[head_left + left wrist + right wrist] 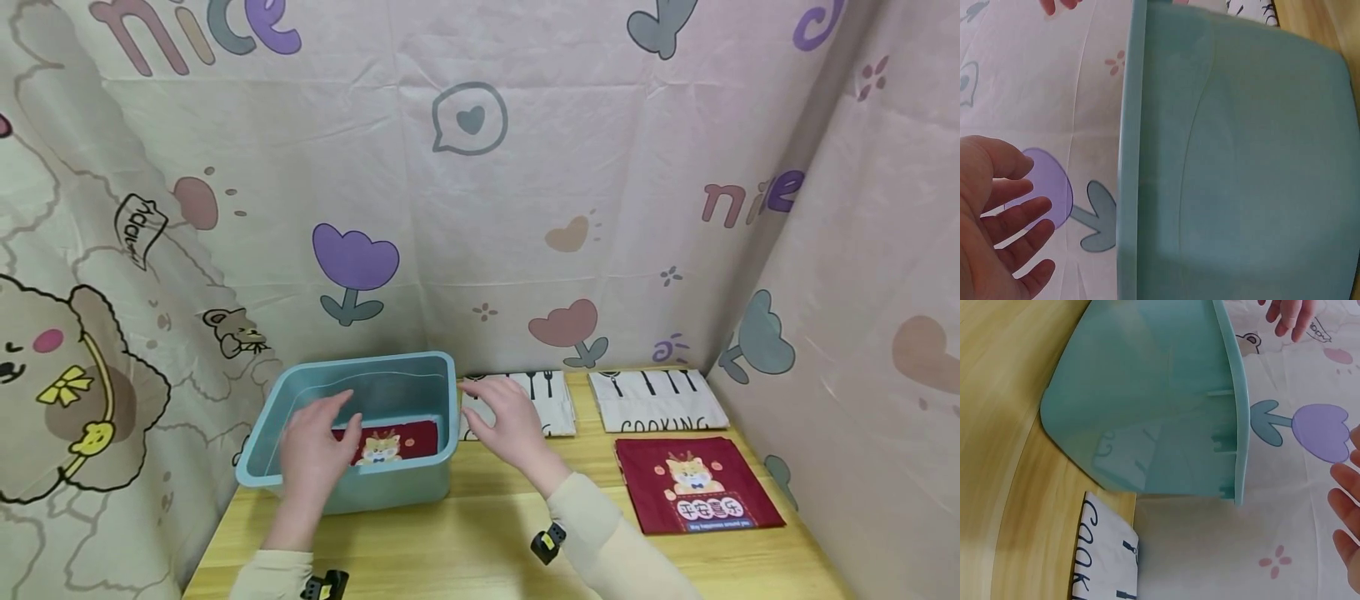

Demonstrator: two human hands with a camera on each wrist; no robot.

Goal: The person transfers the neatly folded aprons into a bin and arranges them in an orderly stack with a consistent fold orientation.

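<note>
A teal plastic bin (442, 467) stands at the left of the table, and a folded dark red cloth (420, 439) with a cartoon animal print lies inside it. My left hand (311, 454) hovers over the bin's near left part, its fingers loosely bent and holding nothing. Beside the bin's right rim, my right hand (513, 425) is raised with thumb and fingers spread, also holding nothing. Both wrist views show the hands apart from the bin's walls. Behind the right hand, a folded white cloth (553, 408) printed with black utensils is partly hidden.
Another folded white cloth (660, 400) with "COOKING" lettering lies at the back right. In front of it rests a second folded dark red cloth (637, 492) with the same animal print. Patterned curtains (480, 217) enclose the wooden table (480, 542) at the back and both sides.
</note>
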